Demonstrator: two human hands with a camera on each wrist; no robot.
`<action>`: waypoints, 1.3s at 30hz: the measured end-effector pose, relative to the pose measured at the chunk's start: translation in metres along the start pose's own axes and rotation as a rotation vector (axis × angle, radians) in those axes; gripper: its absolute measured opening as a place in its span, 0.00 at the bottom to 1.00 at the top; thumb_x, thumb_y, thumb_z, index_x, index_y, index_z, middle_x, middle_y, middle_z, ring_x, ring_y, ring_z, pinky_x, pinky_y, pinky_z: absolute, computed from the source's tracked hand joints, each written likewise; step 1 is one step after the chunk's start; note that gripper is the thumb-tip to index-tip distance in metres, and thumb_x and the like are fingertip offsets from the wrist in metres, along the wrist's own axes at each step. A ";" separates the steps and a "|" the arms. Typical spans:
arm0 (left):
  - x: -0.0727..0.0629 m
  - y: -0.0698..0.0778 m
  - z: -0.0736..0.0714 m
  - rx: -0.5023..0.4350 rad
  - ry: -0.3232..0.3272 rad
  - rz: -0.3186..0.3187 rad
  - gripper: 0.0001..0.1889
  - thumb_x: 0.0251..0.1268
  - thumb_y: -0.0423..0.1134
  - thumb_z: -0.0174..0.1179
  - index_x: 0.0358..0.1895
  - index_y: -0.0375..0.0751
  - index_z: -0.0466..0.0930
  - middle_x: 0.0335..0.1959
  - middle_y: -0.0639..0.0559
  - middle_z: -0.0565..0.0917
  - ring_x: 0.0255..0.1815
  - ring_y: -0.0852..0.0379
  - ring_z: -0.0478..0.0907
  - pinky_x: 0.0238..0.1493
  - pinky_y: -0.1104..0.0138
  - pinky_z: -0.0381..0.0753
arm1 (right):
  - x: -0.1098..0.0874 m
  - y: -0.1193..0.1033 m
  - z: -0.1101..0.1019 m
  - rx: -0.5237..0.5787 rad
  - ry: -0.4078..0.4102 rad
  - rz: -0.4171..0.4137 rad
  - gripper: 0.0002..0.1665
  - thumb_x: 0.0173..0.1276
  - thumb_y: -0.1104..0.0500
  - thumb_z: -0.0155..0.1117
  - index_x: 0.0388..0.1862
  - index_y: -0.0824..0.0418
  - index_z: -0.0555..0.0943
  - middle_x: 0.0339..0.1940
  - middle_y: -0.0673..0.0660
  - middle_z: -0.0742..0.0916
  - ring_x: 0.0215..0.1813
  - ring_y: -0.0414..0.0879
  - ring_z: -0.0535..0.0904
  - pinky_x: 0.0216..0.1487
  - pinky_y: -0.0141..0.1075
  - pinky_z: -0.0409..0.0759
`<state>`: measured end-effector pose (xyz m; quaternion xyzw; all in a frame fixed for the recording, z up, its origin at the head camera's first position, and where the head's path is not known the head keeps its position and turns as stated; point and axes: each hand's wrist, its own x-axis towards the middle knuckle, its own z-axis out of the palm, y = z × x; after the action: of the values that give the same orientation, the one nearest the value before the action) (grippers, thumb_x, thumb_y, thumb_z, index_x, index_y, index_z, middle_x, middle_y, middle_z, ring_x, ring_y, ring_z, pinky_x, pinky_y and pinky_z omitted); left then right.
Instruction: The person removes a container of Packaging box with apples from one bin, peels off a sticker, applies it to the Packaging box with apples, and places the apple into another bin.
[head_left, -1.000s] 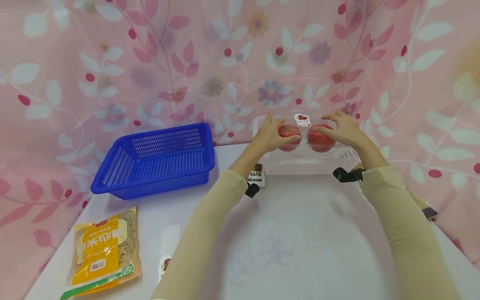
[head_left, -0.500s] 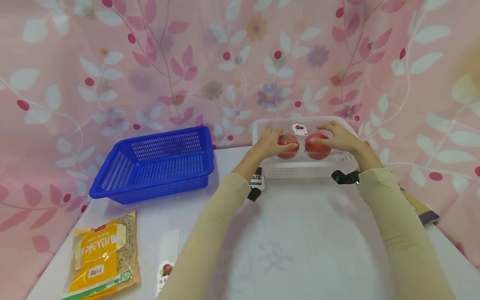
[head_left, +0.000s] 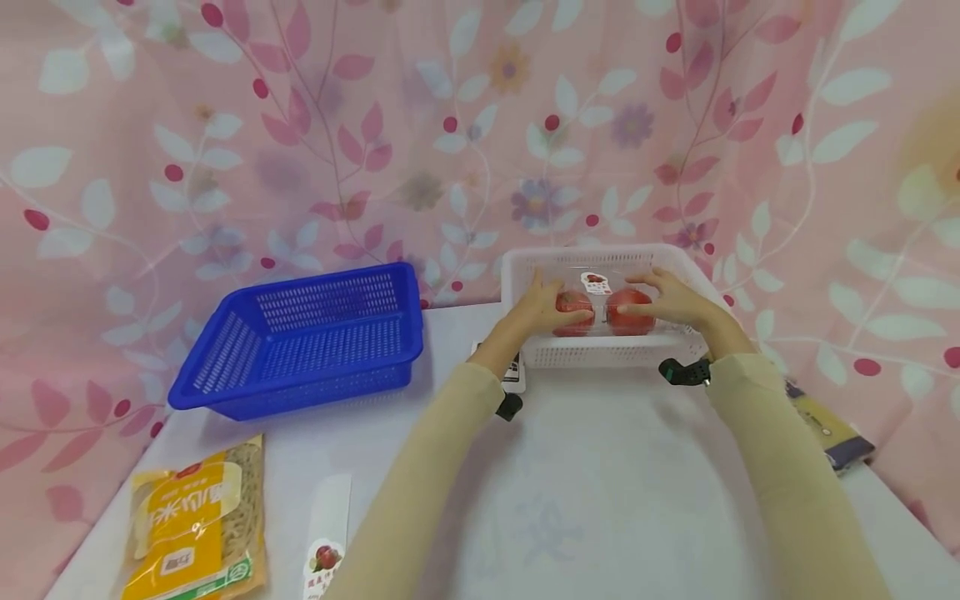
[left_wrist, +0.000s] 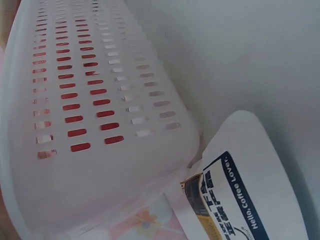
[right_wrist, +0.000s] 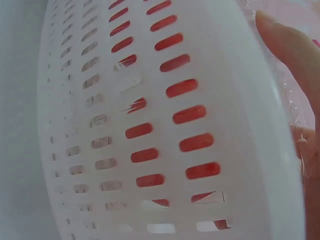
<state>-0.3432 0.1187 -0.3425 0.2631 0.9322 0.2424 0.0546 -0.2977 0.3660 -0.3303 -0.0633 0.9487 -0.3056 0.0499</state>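
Note:
A clear plastic pack of two red tomatoes (head_left: 597, 284), with a white sticker on top, lies inside the white slotted basket (head_left: 592, 353). My left hand (head_left: 540, 307) grips its left end, thumb across one tomato. From the other side my right hand (head_left: 666, 302) holds the right end, thumb over the second tomato. Red shows through the slots of the white basket wall (left_wrist: 95, 175) in the left wrist view. The right wrist view has my right thumb (right_wrist: 285, 42) beyond the basket rim; the other fingers are mostly hidden there.
A blue slotted basket (head_left: 300, 392) stands at left. Nearer lie a yellow noodle bag (head_left: 197, 521) and a white strip with a fruit picture (head_left: 327, 533). A white coffee packet (left_wrist: 245, 165) leans by the white basket; another yellow-and-dark packet (head_left: 828, 429) lies right.
Both hands have lowered the tomato pack from over the white basket's rim down into it. The head view has tilted slightly upward.

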 end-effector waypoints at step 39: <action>-0.002 -0.004 0.007 0.033 -0.166 -0.055 0.47 0.54 0.63 0.57 0.73 0.52 0.45 0.73 0.42 0.31 0.68 0.34 0.50 0.60 0.43 0.59 | 0.004 0.019 0.013 -0.008 -0.011 0.006 0.52 0.52 0.37 0.66 0.70 0.58 0.59 0.72 0.69 0.43 0.69 0.69 0.40 0.57 0.71 0.46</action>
<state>-0.3414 0.1175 -0.3509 0.2573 0.9353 0.2026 0.1341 -0.3013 0.3729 -0.3521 -0.0623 0.9499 -0.3011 0.0557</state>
